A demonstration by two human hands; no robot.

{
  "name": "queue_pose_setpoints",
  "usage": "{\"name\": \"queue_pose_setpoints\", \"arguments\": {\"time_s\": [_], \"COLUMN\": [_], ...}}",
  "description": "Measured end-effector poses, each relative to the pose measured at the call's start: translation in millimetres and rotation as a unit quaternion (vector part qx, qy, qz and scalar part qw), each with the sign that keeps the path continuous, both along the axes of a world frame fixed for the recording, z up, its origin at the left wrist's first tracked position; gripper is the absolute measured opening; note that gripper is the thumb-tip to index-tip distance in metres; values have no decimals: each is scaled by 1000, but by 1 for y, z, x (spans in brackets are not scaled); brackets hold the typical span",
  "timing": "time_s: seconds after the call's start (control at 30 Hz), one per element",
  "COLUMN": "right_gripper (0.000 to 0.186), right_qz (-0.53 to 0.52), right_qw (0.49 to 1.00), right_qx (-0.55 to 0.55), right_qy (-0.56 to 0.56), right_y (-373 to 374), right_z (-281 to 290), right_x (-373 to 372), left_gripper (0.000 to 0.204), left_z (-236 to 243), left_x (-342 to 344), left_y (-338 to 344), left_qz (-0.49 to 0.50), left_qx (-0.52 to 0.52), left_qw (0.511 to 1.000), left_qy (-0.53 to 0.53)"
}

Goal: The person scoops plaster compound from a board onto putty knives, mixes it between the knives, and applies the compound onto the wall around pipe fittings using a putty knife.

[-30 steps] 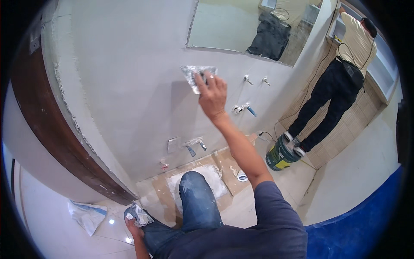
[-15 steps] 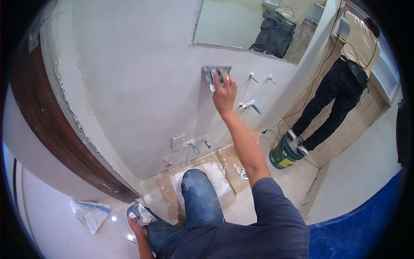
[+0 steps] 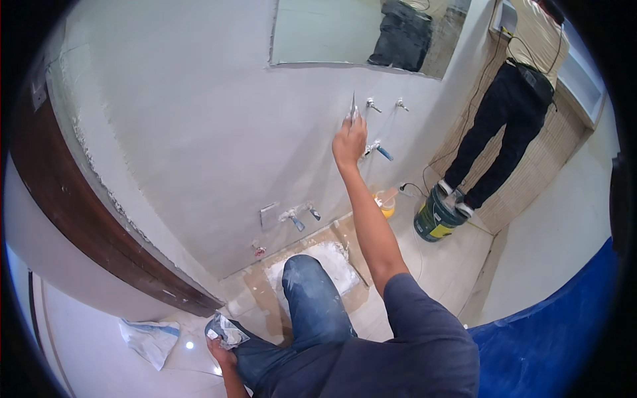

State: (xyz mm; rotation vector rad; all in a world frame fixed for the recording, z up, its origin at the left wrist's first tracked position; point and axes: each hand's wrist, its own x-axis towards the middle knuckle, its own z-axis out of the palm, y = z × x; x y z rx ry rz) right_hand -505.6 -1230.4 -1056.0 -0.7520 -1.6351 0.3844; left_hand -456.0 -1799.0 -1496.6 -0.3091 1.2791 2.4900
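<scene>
My right hand [image 3: 350, 142] is raised at the wall, its fingers closed round a putty knife [image 3: 353, 111] that now appears nearly edge-on. Close beside it are wall pipe fittings [image 3: 373, 105] and a blue-ended pipe stub [image 3: 385, 154]. Down at the lower left, by my knee, my left hand [image 3: 222, 351] grips a crumpled, putty-smeared thing [image 3: 231, 333] with white lumps on it; its exact kind is unclear. The pale plastered wall [image 3: 166, 132] fills the space ahead of me.
A mirror [image 3: 325, 33] hangs above. At right a person [image 3: 504, 119] stands on a green bucket [image 3: 438, 215]; a cable runs near. Dusty cardboard [image 3: 255, 285] covers floor by the wall. A dark wooden door frame [image 3: 86, 232] and a white sack [image 3: 152, 341] lie left.
The putty knife has turned from flat against the wall to edge-on, and my right hand has come off the surface a little. The view has shifted slightly; my left hand keeps its hold.
</scene>
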Motion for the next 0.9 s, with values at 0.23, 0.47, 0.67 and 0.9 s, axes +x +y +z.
{"name": "queue_pose_setpoints", "arguments": {"time_s": [0.23, 0.47, 0.67, 0.9], "right_gripper": [45, 48, 40, 47], "right_qz": [-75, 109, 0, -45], "right_qw": [991, 978, 994, 998], "right_qx": [-109, 123, 100, -30], "right_qy": [-10, -127, -33, 17], "right_y": [-23, -129, -34, -8], "right_z": [21, -47, -70, -25], "right_x": [-47, -53, -15, -46], "left_gripper": [60, 66, 64, 69], "left_z": [-6, 6, -4, -12], "left_x": [1, 2, -2, -3], "left_y": [-2, -3, 0, -2], "left_qz": [24, 20, 21, 19], "left_qx": [-7, -36, -14, -15], "left_qw": [1000, 999, 1000, 1000], "left_qy": [-14, -36, -9, -14]}}
